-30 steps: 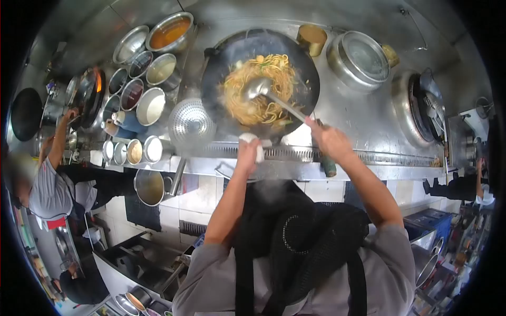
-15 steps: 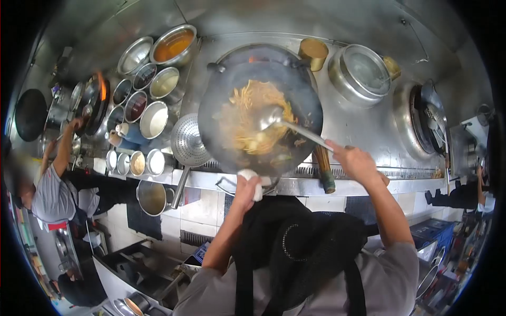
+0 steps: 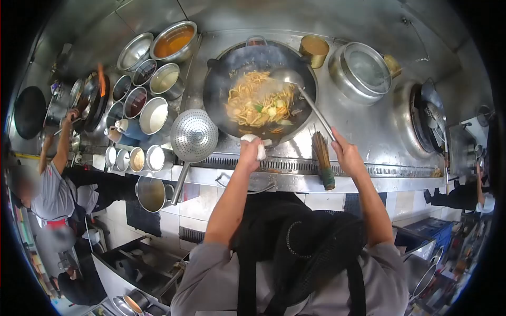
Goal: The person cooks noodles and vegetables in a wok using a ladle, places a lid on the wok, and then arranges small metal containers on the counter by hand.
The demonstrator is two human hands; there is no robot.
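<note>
A dark wok [image 3: 221, 113] sits on the burner with steaming noodles [image 3: 258, 105] and pale and green bits in it. My left hand [image 3: 251, 154] is closed around the wok's near handle through a folded white cloth [image 3: 261, 149]. In my right hand [image 3: 346, 152] is the long handle of a metal ladle [image 3: 314, 109]. The ladle's bowl rests inside the wok at the right of the noodles. Just left of my right hand, a bamboo wok brush [image 3: 322, 160] lies on the counter's front edge.
Left of the wok lies a perforated strainer [image 3: 194, 136], its handle over the edge. Beyond it stand several seasoning pots [image 3: 154, 116] and a bowl of orange liquid [image 3: 174, 43]. A metal pot [image 3: 363, 73] is at the back right. A co-worker [image 3: 50, 195] cooks at the far left.
The wok has moved away from me and sits lower on the burner, with my left hand following. My right hand has shifted down and left; the ladle's bowl has moved to the wok's far right.
</note>
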